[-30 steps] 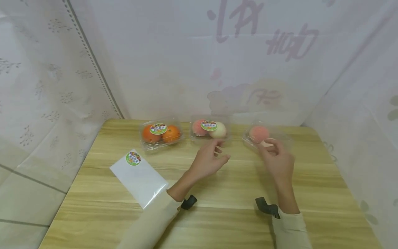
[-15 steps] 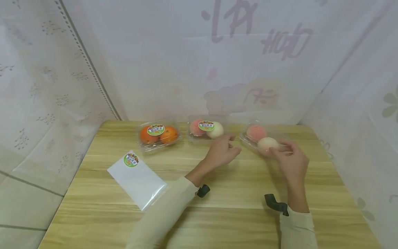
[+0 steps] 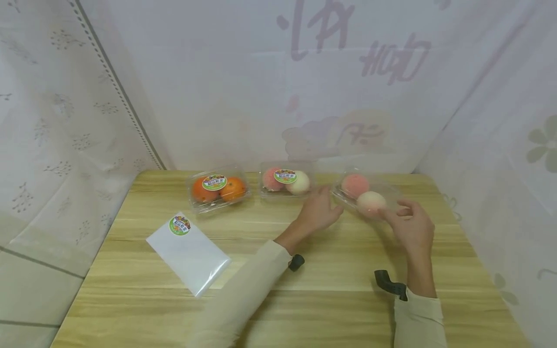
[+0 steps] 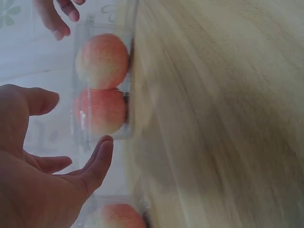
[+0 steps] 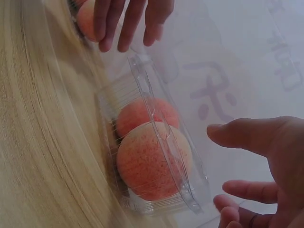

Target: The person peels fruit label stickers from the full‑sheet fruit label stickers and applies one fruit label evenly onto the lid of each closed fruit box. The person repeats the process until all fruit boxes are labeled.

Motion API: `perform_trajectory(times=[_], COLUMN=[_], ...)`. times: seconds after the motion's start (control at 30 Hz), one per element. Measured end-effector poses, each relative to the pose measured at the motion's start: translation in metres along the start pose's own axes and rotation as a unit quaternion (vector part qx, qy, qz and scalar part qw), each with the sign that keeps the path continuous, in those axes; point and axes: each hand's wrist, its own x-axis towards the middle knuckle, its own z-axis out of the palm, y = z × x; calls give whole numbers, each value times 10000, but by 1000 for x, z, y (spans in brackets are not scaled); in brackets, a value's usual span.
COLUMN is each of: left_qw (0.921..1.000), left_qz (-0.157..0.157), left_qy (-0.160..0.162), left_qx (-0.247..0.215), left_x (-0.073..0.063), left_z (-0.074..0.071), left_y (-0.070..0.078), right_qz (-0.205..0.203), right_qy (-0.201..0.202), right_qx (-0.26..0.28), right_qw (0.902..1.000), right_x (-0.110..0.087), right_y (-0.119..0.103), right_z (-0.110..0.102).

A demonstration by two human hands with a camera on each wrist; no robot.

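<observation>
A clear plastic box [image 3: 391,192] with two peaches, a pink one [image 3: 355,185] and a paler one [image 3: 371,203], stands at the back right of the table. I see no label on it. My left hand [image 3: 319,209] is by its left end, fingers spread and holding nothing. At the right end is my right hand [image 3: 413,227], its thumb in front of the paler peach in the head view. In the right wrist view, a gap shows between the right thumb [image 5: 242,135] and the box. The left fingertips [image 4: 105,140] are close to the box; contact cannot be told.
Left of this box stands a labelled clear box [image 3: 265,192] with two peaches. Farther left is a labelled box [image 3: 204,208] of two oranges. A white sheet [image 3: 191,256] with a round sticker [image 3: 180,225] lies front left. Cloth [image 3: 217,96] hangs behind the table [image 3: 339,309].
My left hand has moved right, toward the unlabelled box of peaches. My right hand has shifted right, away from in front of the paler peach. The view has turned slightly right.
</observation>
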Motion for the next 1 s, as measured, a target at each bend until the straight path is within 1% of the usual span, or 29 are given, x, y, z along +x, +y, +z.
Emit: perform_trajectory(times=[0.1, 0.13, 0.17, 0.23, 0.33, 0.37, 0.4, 0.53, 0.57, 0.67, 0.77, 0.8, 1.0], left_qw=[9998, 9998, 9998, 9996, 9995, 9991, 9989, 9990, 9993, 9994, 9994, 9992, 9983], left_qz=[-140, -173, -168, -187, -207, -238, -272, -297, -253, -180, -115, -127, -36], left_qy=[-80, -52, -57, -108, -137, -212, -245, -262, -209, -190, -172, -216, -122], left_qx=[-126, -85, -111, -163, -204, -274, -278, -222, -202, -224, -278, -323, -570], left_x=[4, 11, 13, 15, 17, 11, 9, 9, 9, 7, 6, 5, 5], left_z=[4, 12, 16, 17, 18, 11, 9, 9, 11, 10, 10, 8, 10], left_y=[-1, -7, -10, -11, -11, -5, -3, -3, -6, -6, -6, -3, -4], right_qz=[69, 85, 88, 98, 114, 123, 144, 137, 113, -1, -149, -183, -355], right_qy=[-313, -408, -498, -622, -699, -733, -757, -893, -926, -990, -1036, -1059, -1272], right_qx=[43, 46, 38, 19, -33, -47, -54, -199, -246, -389, -479, -493, -553], right_qw=[9995, 9991, 9987, 9980, 9975, 9972, 9970, 9957, 9953, 9943, 9934, 9930, 9897], right_x=[0, 0, 0, -1, -1, -1, -1, 0, 0, 2, 4, 5, 7], right_y=[1, 1, 2, 1, 2, 2, 2, 4, 5, 7, 9, 10, 17], right_z=[1, 1, 1, 2, 4, 4, 4, 3, 3, 2, 1, 1, -6])
